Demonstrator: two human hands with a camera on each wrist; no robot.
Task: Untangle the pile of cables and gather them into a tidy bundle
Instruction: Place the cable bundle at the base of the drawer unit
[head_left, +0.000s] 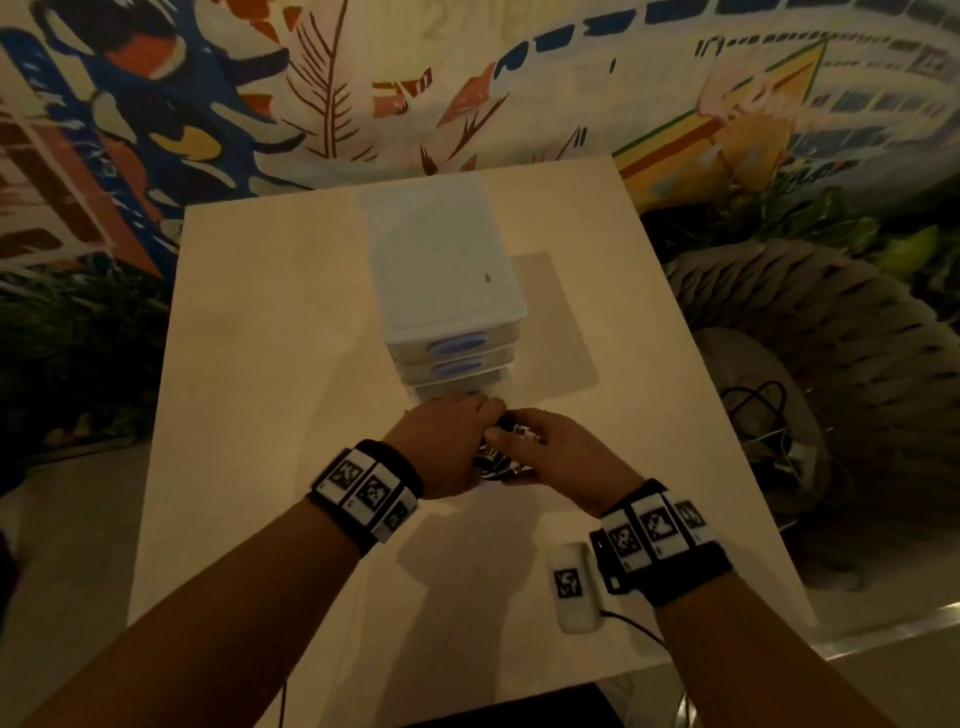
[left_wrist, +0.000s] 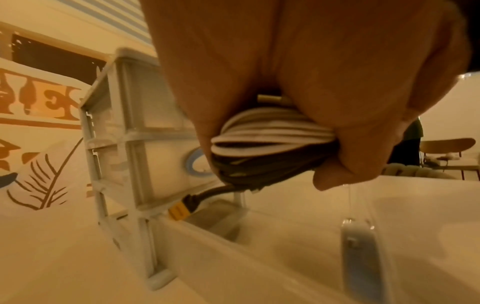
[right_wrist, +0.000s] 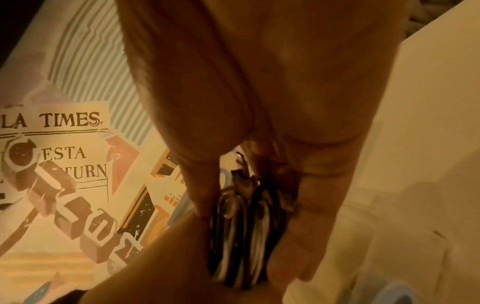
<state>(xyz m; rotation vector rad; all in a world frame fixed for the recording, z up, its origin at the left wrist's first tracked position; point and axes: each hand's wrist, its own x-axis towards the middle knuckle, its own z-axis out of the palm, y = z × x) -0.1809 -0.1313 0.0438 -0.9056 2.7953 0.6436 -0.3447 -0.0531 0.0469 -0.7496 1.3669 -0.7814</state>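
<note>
A coil of white and black cables (head_left: 493, 460) is held between both hands in front of a white drawer unit (head_left: 441, 275) on the table. My left hand (head_left: 460, 434) grips the coil (left_wrist: 267, 148) with its fingers curled round it. My right hand (head_left: 545, 449) clasps the same bundle (right_wrist: 241, 236) from the other side. A black lead with a yellow connector (left_wrist: 178, 211) hangs from the coil. It dangles over the bottom drawer (left_wrist: 272, 253), which is pulled out beneath the hands. Most of the bundle is hidden by the fingers in the head view.
The pale table (head_left: 260, 364) carries a grey mat (head_left: 563, 322) to the right of the drawer unit. A small white device with a black marker (head_left: 571, 587) and a dark cord lies near my right wrist. Off the table's right edge lie more dark cables (head_left: 761, 410).
</note>
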